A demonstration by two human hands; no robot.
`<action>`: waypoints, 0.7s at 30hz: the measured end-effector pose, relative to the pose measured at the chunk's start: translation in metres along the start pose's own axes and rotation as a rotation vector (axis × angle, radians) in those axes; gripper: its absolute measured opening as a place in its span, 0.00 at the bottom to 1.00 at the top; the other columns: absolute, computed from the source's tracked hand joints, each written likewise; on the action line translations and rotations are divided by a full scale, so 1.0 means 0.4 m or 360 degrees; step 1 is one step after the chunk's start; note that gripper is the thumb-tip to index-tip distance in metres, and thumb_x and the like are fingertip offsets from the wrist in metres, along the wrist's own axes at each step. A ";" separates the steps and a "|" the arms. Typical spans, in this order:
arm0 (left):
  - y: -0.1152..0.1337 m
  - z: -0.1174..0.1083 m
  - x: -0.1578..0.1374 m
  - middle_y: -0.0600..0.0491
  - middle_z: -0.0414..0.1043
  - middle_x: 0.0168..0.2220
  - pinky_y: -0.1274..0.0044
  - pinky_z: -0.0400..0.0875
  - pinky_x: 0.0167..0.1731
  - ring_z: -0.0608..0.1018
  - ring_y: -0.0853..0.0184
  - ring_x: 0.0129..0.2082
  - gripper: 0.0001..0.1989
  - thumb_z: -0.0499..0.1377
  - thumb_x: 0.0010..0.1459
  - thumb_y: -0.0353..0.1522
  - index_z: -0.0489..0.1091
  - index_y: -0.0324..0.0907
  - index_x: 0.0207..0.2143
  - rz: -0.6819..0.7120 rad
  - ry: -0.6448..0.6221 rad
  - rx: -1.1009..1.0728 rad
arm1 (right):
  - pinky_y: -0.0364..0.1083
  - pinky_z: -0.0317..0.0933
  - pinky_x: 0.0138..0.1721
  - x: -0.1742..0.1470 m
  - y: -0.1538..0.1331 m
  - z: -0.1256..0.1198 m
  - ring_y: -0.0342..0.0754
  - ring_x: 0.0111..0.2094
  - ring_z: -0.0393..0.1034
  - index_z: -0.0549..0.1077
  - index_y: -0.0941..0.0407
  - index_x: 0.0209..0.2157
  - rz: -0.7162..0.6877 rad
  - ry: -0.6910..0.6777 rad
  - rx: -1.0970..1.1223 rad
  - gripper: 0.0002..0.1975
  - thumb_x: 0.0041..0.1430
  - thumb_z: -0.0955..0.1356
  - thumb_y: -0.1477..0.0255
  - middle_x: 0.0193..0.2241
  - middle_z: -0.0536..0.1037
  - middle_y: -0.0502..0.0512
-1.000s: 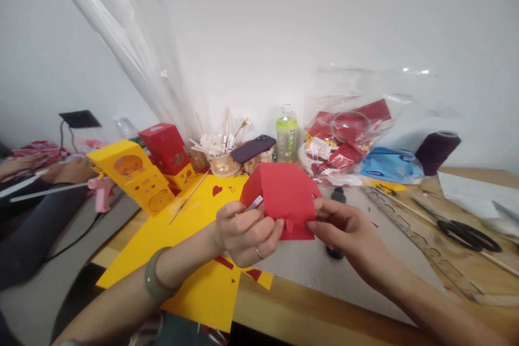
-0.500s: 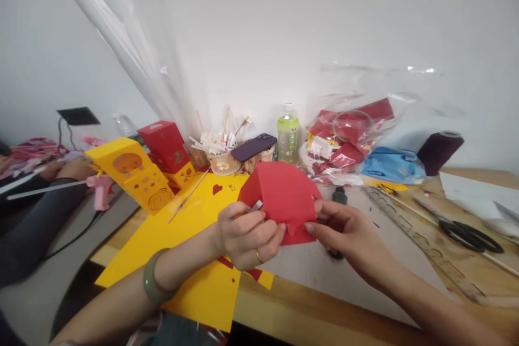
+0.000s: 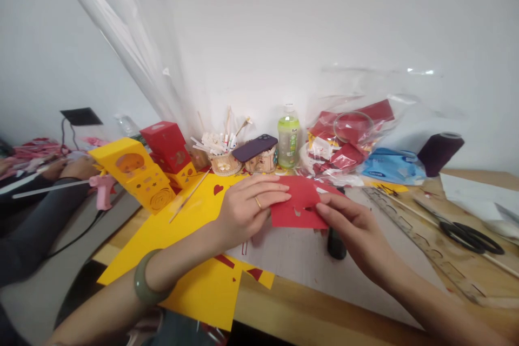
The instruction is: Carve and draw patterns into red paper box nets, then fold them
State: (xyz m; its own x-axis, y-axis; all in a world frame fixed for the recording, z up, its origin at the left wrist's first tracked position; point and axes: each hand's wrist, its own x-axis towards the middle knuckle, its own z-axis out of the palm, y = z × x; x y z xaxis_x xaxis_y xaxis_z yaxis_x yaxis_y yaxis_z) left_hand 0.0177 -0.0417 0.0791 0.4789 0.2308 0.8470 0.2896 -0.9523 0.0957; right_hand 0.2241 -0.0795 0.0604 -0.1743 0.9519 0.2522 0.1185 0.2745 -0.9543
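A folded red paper piece [image 3: 298, 192] with small cut-out holes is held up over the table in the head view. My left hand [image 3: 245, 208], with a gold ring and a green bangle, is closed on its left side, fingers laid over the paper and thumb hidden. At its right edge my right hand [image 3: 351, 221] pinches the paper near a cut-out, where a white bit shows. Behind the right fingers stands or lies a dark object [image 3: 336, 246], partly hidden. Yellow paper [image 3: 203, 281] with red scraps lies beneath my left arm.
Yellow and red paper boxes [image 3: 132, 173] stand at left near a pink glue gun [image 3: 101, 192] and another person's sleeve [image 3: 24, 227]. Behind are a phone [image 3: 255, 146], a bottle [image 3: 288, 138] and a scrap bag [image 3: 344, 140]. Scissors [image 3: 466, 235] and a ruler [image 3: 421, 243] lie right.
The red paper has tipped and been lowered, now showing a flatter face with cut-outs. My left hand has shifted from its lower edge up over its left side; the right still pinches its right side.
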 end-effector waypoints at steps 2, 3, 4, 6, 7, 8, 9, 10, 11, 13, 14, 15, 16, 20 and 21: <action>0.012 -0.009 0.015 0.51 0.78 0.34 0.73 0.74 0.40 0.78 0.66 0.37 0.08 0.55 0.58 0.25 0.74 0.40 0.36 -0.0335 -0.0007 -0.0220 | 0.43 0.60 0.29 0.001 0.006 -0.003 0.44 0.28 0.65 0.72 0.55 0.30 -0.0163 0.0058 0.0022 0.15 0.61 0.62 0.60 0.26 0.72 0.50; 0.020 -0.014 0.025 0.52 0.78 0.33 0.75 0.75 0.37 0.79 0.67 0.34 0.07 0.56 0.57 0.27 0.74 0.39 0.35 -0.0563 -0.0016 -0.0349 | 0.43 0.61 0.31 0.002 0.008 -0.004 0.45 0.30 0.66 0.73 0.54 0.33 -0.0244 0.0078 0.0042 0.14 0.62 0.62 0.60 0.29 0.74 0.51; 0.026 -0.020 0.035 0.53 0.78 0.32 0.76 0.76 0.35 0.79 0.68 0.32 0.06 0.58 0.56 0.28 0.75 0.40 0.33 -0.0794 -0.0031 -0.0485 | 0.43 0.62 0.33 0.003 0.009 -0.004 0.45 0.32 0.68 0.73 0.53 0.36 -0.0307 0.0092 0.0058 0.13 0.62 0.62 0.61 0.30 0.75 0.52; 0.037 -0.032 0.056 0.54 0.78 0.31 0.77 0.76 0.34 0.79 0.67 0.31 0.05 0.59 0.55 0.29 0.75 0.39 0.32 -0.1130 -0.0073 -0.0774 | 0.43 0.65 0.33 0.003 0.006 -0.002 0.44 0.33 0.69 0.72 0.51 0.40 -0.0357 0.0130 0.0093 0.10 0.62 0.63 0.64 0.32 0.76 0.51; 0.040 -0.037 0.065 0.54 0.78 0.31 0.76 0.76 0.34 0.79 0.67 0.31 0.05 0.60 0.54 0.30 0.75 0.39 0.32 -0.1237 -0.0085 -0.0909 | 0.42 0.66 0.32 0.002 0.004 -0.001 0.44 0.32 0.70 0.72 0.51 0.40 -0.0352 0.0155 0.0108 0.09 0.62 0.63 0.65 0.31 0.76 0.51; 0.041 -0.043 0.073 0.54 0.78 0.31 0.75 0.76 0.34 0.79 0.67 0.30 0.05 0.61 0.53 0.30 0.76 0.39 0.32 -0.1318 -0.0092 -0.1029 | 0.43 0.67 0.30 0.001 0.001 0.001 0.44 0.30 0.70 0.72 0.51 0.40 -0.0342 0.0172 0.0121 0.08 0.61 0.64 0.65 0.30 0.76 0.51; 0.041 -0.048 0.079 0.54 0.78 0.30 0.75 0.76 0.34 0.79 0.67 0.30 0.05 0.61 0.52 0.31 0.76 0.39 0.31 -0.1384 -0.0096 -0.1128 | 0.43 0.68 0.28 -0.001 -0.001 0.002 0.44 0.29 0.71 0.71 0.51 0.39 -0.0332 0.0187 0.0126 0.08 0.61 0.64 0.65 0.30 0.76 0.50; 0.040 -0.051 0.083 0.54 0.78 0.29 0.74 0.75 0.35 0.79 0.67 0.29 0.05 0.62 0.51 0.32 0.76 0.39 0.30 -0.1437 -0.0096 -0.1209 | 0.43 0.68 0.26 -0.004 -0.002 0.003 0.44 0.28 0.71 0.71 0.51 0.39 -0.0333 0.0209 0.0121 0.07 0.61 0.64 0.65 0.29 0.76 0.50; 0.039 -0.054 0.086 0.53 0.78 0.29 0.74 0.75 0.35 0.79 0.67 0.29 0.06 0.63 0.50 0.33 0.76 0.39 0.29 -0.1480 -0.0101 -0.1273 | 0.44 0.68 0.26 -0.006 -0.003 0.003 0.45 0.27 0.71 0.70 0.51 0.39 -0.0351 0.0235 0.0096 0.07 0.61 0.64 0.65 0.29 0.76 0.50; 0.033 -0.057 0.086 0.52 0.78 0.30 0.74 0.75 0.36 0.79 0.68 0.30 0.08 0.64 0.48 0.34 0.76 0.39 0.31 -0.1551 -0.0123 -0.1368 | 0.45 0.68 0.29 -0.010 -0.002 0.001 0.45 0.28 0.72 0.69 0.50 0.40 -0.0436 0.0310 -0.0011 0.06 0.61 0.64 0.67 0.29 0.76 0.50; 0.029 -0.056 0.084 0.52 0.78 0.31 0.74 0.74 0.36 0.78 0.68 0.29 0.09 0.64 0.48 0.34 0.76 0.39 0.32 -0.1587 -0.0135 -0.1406 | 0.46 0.67 0.31 -0.012 -0.002 -0.002 0.46 0.28 0.72 0.69 0.50 0.40 -0.0485 0.0366 -0.0084 0.06 0.62 0.63 0.67 0.29 0.76 0.49; 0.024 -0.055 0.081 0.52 0.78 0.31 0.75 0.74 0.35 0.78 0.69 0.29 0.09 0.64 0.48 0.34 0.76 0.40 0.33 -0.1627 -0.0146 -0.1441 | 0.47 0.66 0.33 -0.012 -0.001 -0.005 0.46 0.28 0.71 0.69 0.49 0.40 -0.0527 0.0428 -0.0152 0.06 0.62 0.63 0.68 0.28 0.76 0.49; 0.018 -0.054 0.077 0.52 0.78 0.31 0.76 0.74 0.34 0.78 0.70 0.28 0.09 0.64 0.48 0.33 0.76 0.40 0.33 -0.1664 -0.0160 -0.1476 | 0.48 0.65 0.34 -0.011 -0.001 -0.010 0.46 0.28 0.71 0.69 0.49 0.40 -0.0564 0.0496 -0.0202 0.05 0.62 0.63 0.69 0.27 0.75 0.49; -0.012 -0.054 0.067 0.53 0.76 0.29 0.81 0.69 0.25 0.75 0.73 0.24 0.09 0.63 0.49 0.36 0.75 0.40 0.33 -0.1772 -0.0338 -0.1498 | 0.45 0.58 0.25 0.009 -0.006 -0.037 0.45 0.23 0.63 0.70 0.50 0.36 -0.0583 0.0824 -0.0177 0.04 0.60 0.64 0.69 0.23 0.69 0.49; -0.020 -0.057 0.067 0.53 0.75 0.27 0.82 0.67 0.23 0.74 0.73 0.22 0.10 0.63 0.50 0.37 0.74 0.40 0.32 -0.1765 -0.0449 -0.1454 | 0.44 0.55 0.23 0.017 -0.009 -0.047 0.44 0.22 0.60 0.70 0.51 0.35 -0.0569 0.0890 -0.0140 0.04 0.60 0.64 0.69 0.22 0.68 0.48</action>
State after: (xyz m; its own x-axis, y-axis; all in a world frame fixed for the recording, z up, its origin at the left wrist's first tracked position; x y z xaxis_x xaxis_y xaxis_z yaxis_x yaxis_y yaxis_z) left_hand 0.0093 -0.0325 0.1131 0.5391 0.8422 0.0018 0.0463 -0.0318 0.9984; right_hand 0.2409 -0.0716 0.0686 0.3127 0.7210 0.6184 0.2312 0.5736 -0.7858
